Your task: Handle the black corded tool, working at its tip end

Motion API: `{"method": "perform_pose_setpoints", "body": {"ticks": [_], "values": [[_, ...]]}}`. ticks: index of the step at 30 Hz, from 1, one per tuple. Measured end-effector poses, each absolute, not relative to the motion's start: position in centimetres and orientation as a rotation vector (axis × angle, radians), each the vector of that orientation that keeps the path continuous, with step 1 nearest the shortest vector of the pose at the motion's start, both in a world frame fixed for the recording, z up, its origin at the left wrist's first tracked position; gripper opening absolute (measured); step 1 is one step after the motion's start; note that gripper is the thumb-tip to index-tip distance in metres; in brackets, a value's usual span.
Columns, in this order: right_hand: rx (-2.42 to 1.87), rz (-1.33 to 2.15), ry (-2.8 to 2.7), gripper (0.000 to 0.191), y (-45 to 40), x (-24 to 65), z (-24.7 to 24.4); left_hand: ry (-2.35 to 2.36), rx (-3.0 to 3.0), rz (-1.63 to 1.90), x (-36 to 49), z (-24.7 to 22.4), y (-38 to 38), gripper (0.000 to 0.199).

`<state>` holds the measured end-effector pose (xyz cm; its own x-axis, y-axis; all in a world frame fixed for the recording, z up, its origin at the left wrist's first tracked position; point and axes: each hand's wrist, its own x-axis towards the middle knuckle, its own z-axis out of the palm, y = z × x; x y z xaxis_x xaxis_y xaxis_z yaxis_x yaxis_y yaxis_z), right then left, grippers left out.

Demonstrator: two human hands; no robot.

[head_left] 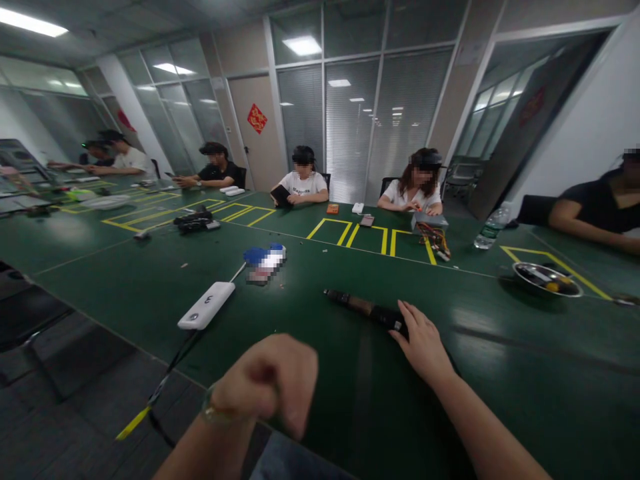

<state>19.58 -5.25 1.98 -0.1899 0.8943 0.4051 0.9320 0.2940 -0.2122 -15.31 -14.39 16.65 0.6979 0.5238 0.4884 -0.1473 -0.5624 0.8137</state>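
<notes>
An electric screwdriver [363,307], black with a brownish band, lies on the green table with its tip pointing left. My right hand [423,337] is on its rear end, with the thumb on the near side and the fingers over the far side. Raised near the table's front edge, my left hand [280,380] is curled closed and slightly blurred. Its fingertips are turned down and hidden, so I cannot make out anything in them. A white power bank [207,307], marked 3 and with cables attached, rests to the left of both hands.
Beyond the screwdriver are a blurred phone [267,263], a water bottle [493,229] and a metal bowl [520,272] holding small items. Bundled black cables [195,220] lie further left. A co-worker [417,183] sits opposite, behind a grey box [429,222] with coloured wires.
</notes>
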Motion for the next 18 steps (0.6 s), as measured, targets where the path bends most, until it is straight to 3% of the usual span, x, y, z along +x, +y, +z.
{"method": "perform_pose_setpoints", "body": {"ticks": [5, 14, 18], "values": [[-1.824, -0.081, -2.051, 0.042, -8.3, 23.8, 3.0, 0.891, 2.386, 0.752, -6.1, 15.5, -6.2, 0.033], [-2.018, 0.272, -2.081, 0.023, -9.0, 24.3, 3.4, 0.990, 2.902, 0.543, 0.7, 6.0, -2.0, 0.062], [-2.097, 0.378, -2.068, 0.020, -9.2, 24.4, 3.6, 1.039, 2.940, 0.592, 0.8, 5.2, -2.2, 0.058]]}}
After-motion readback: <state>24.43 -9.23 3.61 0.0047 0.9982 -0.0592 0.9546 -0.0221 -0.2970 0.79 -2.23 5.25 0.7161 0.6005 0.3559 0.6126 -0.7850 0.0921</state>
